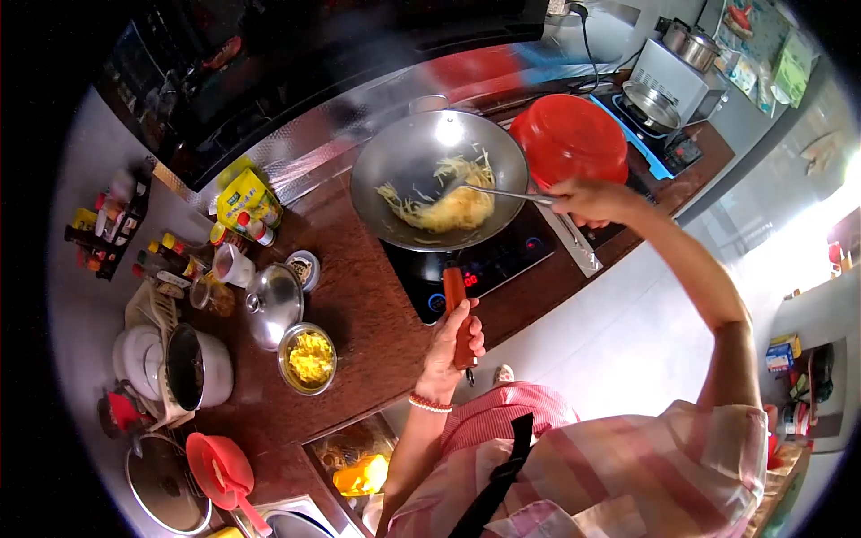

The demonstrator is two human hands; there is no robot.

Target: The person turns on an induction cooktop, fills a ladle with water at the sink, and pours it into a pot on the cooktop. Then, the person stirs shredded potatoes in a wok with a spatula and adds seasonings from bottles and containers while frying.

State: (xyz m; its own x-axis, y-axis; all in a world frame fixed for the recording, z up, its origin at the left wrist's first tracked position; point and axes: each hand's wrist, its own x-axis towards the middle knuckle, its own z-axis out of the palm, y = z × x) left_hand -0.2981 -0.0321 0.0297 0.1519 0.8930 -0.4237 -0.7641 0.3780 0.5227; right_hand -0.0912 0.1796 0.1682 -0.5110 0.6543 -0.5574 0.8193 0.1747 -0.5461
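A large grey wok (395, 166) sits on a black induction cooktop (502, 269) with lit red digits. Pale yellow shreds (462, 208) lie in the wok, heaped toward its lower right. My left hand (448, 345) is wrapped round the wok's reddish-brown handle (456, 291). At the right, my right hand (596, 202) grips a metal spatula (511, 193), whose shaft crosses the wok's rim and whose head is among the shreds. A glass bowl (291, 363) of yellow cooked pieces (311, 357) stands on the counter to the left.
An upturned red basin (569, 139) stands close right of the wok. Left are a metal lid (274, 305), bottles, a white pot (215, 372) and a red strainer (220, 471). A pan (653, 108) stands at the back right. Below the counter, a drawer (345, 439) is open.
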